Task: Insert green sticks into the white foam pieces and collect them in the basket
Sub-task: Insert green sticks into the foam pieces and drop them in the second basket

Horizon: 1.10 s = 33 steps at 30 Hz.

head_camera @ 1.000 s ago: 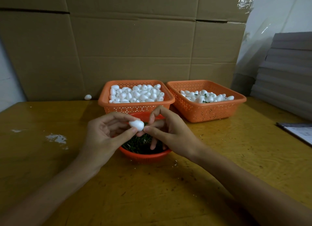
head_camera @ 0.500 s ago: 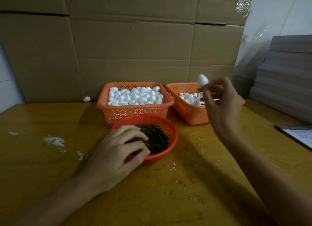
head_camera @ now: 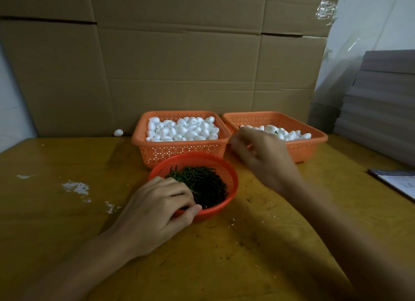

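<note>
**Beside the bowl of sticks: the next stick is being picked**

Over the red bowl [head_camera: 233, 184], the left hand [head_camera: 155, 208] is curled narrowly into the green sticks [head_camera: 206, 186], thumb against the near rim. Whether a stick is already pinched cannot be told. The right hand [head_camera: 262, 159] is blurred in front of the right basket [head_camera: 310, 148], fingers bent, with nothing white seen in it. The step in hand is judged to be restocking: a stick must be singled out and a fresh foam piece [head_camera: 182, 130] taken from the left basket [head_camera: 179, 152]. Compared with half a second ago, the right hand is lower. The piece then held aloft is gone, presumably dropped among those in the right basket.
</note>
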### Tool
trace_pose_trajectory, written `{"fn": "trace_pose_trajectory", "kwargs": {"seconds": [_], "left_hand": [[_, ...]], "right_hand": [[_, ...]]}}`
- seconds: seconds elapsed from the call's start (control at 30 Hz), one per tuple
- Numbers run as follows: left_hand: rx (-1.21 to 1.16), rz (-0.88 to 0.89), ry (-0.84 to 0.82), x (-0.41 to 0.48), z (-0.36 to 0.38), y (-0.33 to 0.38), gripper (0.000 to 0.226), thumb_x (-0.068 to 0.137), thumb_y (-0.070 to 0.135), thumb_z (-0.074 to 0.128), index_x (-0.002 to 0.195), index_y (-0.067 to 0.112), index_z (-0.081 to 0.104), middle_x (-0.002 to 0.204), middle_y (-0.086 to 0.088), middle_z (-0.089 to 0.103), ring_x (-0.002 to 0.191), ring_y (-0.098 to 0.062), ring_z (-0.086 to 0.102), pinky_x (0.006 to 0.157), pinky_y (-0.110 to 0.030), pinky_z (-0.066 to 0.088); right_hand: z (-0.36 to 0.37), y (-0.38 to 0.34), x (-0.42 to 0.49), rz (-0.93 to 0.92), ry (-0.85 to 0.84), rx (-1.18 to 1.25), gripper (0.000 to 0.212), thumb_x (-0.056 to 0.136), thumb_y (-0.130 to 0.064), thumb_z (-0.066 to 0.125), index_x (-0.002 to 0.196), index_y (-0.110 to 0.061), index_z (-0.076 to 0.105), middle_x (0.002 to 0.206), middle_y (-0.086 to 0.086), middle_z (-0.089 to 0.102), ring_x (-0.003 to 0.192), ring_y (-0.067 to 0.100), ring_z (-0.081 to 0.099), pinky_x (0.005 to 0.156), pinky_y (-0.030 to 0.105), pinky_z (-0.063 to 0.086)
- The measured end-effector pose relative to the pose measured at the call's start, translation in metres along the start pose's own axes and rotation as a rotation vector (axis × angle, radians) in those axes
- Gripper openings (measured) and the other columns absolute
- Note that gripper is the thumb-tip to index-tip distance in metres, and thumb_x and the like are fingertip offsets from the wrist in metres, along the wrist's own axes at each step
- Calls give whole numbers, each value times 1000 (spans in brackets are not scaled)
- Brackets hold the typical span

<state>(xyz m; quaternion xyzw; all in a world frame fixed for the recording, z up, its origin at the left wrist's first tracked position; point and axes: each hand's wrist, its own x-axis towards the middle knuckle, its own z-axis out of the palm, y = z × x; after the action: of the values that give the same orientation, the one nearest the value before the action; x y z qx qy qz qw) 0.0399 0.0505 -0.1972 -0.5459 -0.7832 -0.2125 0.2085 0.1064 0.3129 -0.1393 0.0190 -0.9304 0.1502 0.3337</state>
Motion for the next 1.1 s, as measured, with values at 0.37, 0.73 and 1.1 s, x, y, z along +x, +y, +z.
{"fn": "trace_pose_trajectory", "kwargs": {"seconds": [0.37, 0.73, 1.1], "left_hand": [[47, 8, 31, 1, 1, 1, 45, 106, 49, 41, 91, 22, 74, 96, 11, 60, 83, -4, 53, 76, -31, 45], [-94, -36, 63, 0, 1, -1, 42, 105, 48, 41, 96, 22, 72, 102, 13, 59, 96, -5, 57, 82, -33, 47], [109, -370, 212, 100, -25, -46, 23, 103, 29, 56, 122, 23, 69, 125, -4, 59, 117, -29, 58, 95, -39, 43]], "right_hand": [[37, -50, -26, -226, -574, -127, 45, 112, -43, 26, 115, -23, 66, 105, -4, 60, 94, 14, 56, 78, 39, 47], [35, -56, -26, -223, -535, -85, 35, 111, -32, 37, 98, -13, 63, 96, 0, 59, 90, 17, 53, 81, 40, 45], [27, -54, -18, -87, -574, 52, 33, 96, -9, 57, 119, -23, 76, 120, -5, 74, 109, 12, 65, 90, 22, 49]]}}
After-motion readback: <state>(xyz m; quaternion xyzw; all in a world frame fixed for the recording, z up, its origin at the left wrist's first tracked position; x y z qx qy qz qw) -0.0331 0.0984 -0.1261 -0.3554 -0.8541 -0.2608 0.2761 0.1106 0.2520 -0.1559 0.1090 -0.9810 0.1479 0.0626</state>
